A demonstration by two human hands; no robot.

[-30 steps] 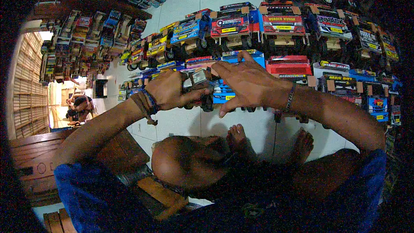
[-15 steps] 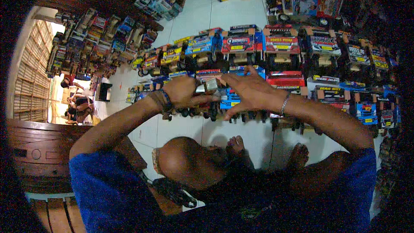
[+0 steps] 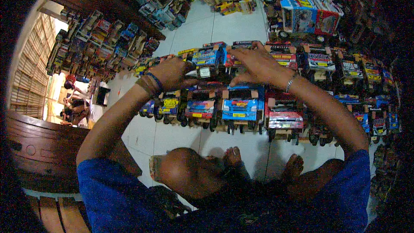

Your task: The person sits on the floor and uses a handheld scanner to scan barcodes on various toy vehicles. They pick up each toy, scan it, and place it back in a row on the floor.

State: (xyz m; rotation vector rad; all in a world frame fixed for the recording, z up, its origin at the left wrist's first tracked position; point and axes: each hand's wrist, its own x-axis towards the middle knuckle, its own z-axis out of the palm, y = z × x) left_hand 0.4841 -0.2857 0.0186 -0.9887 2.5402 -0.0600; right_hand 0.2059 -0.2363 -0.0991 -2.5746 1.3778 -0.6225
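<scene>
Two rows of toy trucks with painted cabs stand on the tiled floor before me. My left hand [image 3: 174, 74] is closed, its fingers curled round a small silver-and-dark object [image 3: 203, 73] whose kind I cannot make out. It is over the far row, beside a blue toy truck [image 3: 207, 57]. To its right, my right hand [image 3: 263, 67] reaches over the same row with thumb and fingers spread, close to a red toy truck [image 3: 233, 59], and nothing shows in its grip. Closer to me, a light-blue toy truck [image 3: 240, 108] stands in the near row beside a red-and-silver toy truck [image 3: 284, 118].
A large colourful box-bodied toy truck [image 3: 308, 6] stands at the far right. More toy vehicles are stacked at the far left [image 3: 101, 43]. A carved wooden cabinet [image 3: 47, 151] is on my left. Other people [image 3: 77, 101] sit farther off near a doorway.
Both hands have moved from the near row to the far row, still close together. The silver-and-dark object has gone along with my left hand. The view has shifted a little.
</scene>
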